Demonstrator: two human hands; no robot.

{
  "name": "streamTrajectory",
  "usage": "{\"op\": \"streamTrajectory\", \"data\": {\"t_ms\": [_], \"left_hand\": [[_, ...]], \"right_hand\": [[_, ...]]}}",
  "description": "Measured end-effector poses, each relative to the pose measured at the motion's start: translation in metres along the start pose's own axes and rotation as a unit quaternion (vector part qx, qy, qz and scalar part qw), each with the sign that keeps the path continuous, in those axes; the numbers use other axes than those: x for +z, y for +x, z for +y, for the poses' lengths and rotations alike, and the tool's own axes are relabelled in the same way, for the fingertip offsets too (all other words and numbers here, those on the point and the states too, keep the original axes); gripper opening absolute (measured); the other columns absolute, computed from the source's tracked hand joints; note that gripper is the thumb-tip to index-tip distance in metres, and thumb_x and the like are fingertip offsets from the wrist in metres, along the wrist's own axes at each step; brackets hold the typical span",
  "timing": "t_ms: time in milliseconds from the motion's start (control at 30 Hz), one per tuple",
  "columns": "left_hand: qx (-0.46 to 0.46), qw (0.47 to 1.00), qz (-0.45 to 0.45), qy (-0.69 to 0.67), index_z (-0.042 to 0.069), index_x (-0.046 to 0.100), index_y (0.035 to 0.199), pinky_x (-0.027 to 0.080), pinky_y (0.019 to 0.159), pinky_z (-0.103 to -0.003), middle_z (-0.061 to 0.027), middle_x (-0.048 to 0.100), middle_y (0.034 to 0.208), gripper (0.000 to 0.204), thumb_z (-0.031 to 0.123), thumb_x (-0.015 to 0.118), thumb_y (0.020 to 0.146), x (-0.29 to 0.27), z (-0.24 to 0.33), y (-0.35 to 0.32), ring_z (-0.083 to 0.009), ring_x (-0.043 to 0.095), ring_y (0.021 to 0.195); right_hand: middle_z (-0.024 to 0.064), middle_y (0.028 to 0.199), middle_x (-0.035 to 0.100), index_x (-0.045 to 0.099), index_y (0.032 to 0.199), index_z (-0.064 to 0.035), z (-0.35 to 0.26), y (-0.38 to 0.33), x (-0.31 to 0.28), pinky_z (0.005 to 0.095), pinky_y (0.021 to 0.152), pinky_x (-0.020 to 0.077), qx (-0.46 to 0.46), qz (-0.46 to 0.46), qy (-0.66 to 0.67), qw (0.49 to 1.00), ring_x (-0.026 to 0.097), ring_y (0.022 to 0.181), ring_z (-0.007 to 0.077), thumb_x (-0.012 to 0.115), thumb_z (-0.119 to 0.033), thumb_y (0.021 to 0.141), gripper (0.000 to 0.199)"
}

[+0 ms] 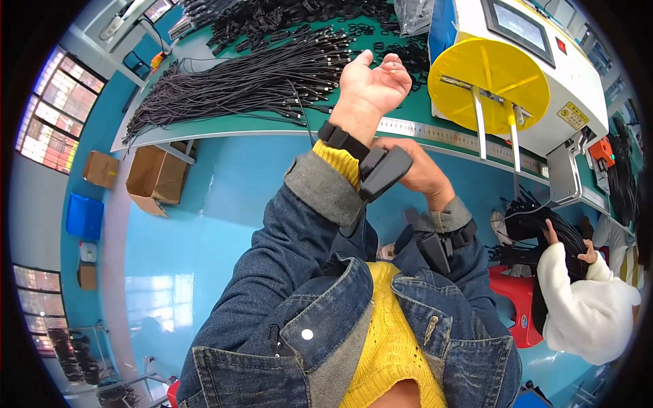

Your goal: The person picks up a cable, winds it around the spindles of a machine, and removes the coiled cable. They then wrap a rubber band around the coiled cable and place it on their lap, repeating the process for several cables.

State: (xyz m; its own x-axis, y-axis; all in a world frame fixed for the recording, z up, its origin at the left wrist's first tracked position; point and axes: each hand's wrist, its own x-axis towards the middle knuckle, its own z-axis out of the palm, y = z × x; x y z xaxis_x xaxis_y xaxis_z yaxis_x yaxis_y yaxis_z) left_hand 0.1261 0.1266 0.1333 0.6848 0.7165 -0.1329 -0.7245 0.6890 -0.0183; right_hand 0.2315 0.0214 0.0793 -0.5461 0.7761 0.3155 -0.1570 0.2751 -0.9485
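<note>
My left hand (374, 85) is raised palm up over the edge of the green worktable, thumb out and fingers loosely bent, with nothing in it. A black strap (343, 139) circles that wrist and carries a black box-shaped device (386, 171). At this device is my right hand (423, 168), its bent fingers closed against it and partly hidden behind it. A similar black device (435, 251) is strapped on my right forearm. Beside my left hand lies a large bundle of black cables (238, 85) with metal-tipped connectors.
A white machine (578, 75) with a yellow disc (490, 78) and two prongs stands at the table's right. A ruler strip (449, 134) runs along the front edge. Coiled black cables (286, 17) lie behind. A co-worker in white (588, 306) handles cables at right; a cardboard box (156, 177) sits left.
</note>
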Motion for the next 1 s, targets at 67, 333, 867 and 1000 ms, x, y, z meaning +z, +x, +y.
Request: {"op": "streamTrajectory", "data": {"t_ms": [67, 333, 867, 1000], "left_hand": [[0.004, 1.000, 0.017, 0.023, 0.000, 0.043, 0.080, 0.035, 0.051, -0.025, -0.0025, 0.042, 0.065, 0.047, 0.042, 0.029, 0.093, -0.002, -0.003, 0.006, -0.0141, 0.039, 0.057], [0.004, 0.999, 0.037, 0.006, 0.000, 0.044, 0.070, 0.035, 0.046, -0.025, -0.0040, 0.043, 0.059, 0.053, 0.044, 0.026, 0.093, 0.003, -0.011, 0.019, -0.0147, 0.040, 0.050], [-0.020, 0.995, -0.088, -0.040, -0.002, 0.043, 0.083, 0.033, 0.049, -0.024, -0.0010, 0.040, 0.062, 0.041, 0.036, 0.032, 0.093, 0.043, -0.042, -0.044, -0.0130, 0.039, 0.055], [-0.065, 0.987, -0.141, -0.034, -0.003, 0.045, 0.085, 0.033, 0.049, -0.024, -0.0011, 0.041, 0.063, 0.041, 0.035, 0.033, 0.092, 0.051, -0.061, -0.061, -0.0135, 0.039, 0.054]], "right_hand": [[0.0000, 0.086, 0.060, 0.057, 0.093, -0.0024, 0.003, -0.005, -0.003, 0.0231, 0.072, 0.0440, 0.002, -0.015, -0.002, 1.000, 0.053, 0.079, 0.0074, 0.061, -0.003, 0.075, 0.018], [0.0002, 0.085, 0.060, 0.059, 0.091, -0.0031, 0.015, -0.009, 0.006, 0.0225, 0.069, 0.0438, 0.020, 0.129, -0.138, 0.982, 0.052, 0.076, 0.0065, 0.061, 0.003, 0.071, 0.021], [0.0005, 0.081, 0.058, 0.058, 0.089, 0.0002, -0.025, -0.001, -0.020, 0.0218, 0.065, 0.0420, -0.104, -0.047, 0.070, 0.991, 0.051, 0.073, 0.0066, 0.061, -0.002, 0.071, 0.018], [0.0044, 0.076, 0.057, 0.055, 0.082, 0.0033, -0.056, -0.019, -0.012, 0.0259, 0.061, 0.0417, 0.015, -0.059, 0.051, 0.997, 0.052, 0.067, 0.0127, 0.067, -0.028, 0.067, 0.037]]}}
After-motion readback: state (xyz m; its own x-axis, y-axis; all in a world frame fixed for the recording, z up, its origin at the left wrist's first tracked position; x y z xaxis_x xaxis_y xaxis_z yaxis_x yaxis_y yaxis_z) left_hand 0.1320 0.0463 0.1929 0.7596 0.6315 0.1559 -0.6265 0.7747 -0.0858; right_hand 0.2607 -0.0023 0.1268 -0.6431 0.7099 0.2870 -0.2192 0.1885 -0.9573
